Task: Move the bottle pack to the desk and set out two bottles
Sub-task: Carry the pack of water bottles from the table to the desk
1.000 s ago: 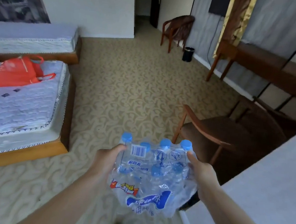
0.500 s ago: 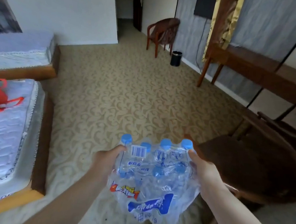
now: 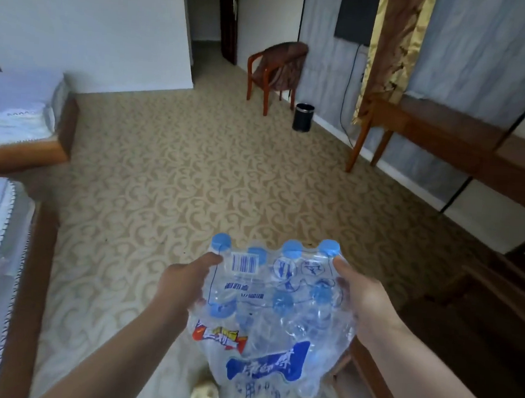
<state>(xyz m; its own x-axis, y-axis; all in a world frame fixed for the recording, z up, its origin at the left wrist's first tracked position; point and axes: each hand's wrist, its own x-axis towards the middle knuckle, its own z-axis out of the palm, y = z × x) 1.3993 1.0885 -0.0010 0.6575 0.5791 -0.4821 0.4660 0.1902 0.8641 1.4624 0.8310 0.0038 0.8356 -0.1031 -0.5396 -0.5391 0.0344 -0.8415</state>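
A shrink-wrapped bottle pack [image 3: 273,314] of clear water bottles with blue caps hangs in front of me, low in the middle of the view, above the carpet. My left hand [image 3: 184,283] grips its left side and my right hand [image 3: 362,302] grips its right side. The wrap carries a barcode and a blue label. A long dark wooden desk [image 3: 455,134] stands along the right wall, well ahead of the pack.
Two beds [image 3: 15,110] with wooden frames line the left side. A wooden armchair [image 3: 279,72] and a small black bin [image 3: 303,117] stand at the far wall. Dark wooden furniture [image 3: 479,322] sits close at my right. Patterned carpet fills the middle.
The view has swung to the right and forward: the beds and red bag slid off to the left, the near chair dropped low right. Both hands keep the same grip on the pack.
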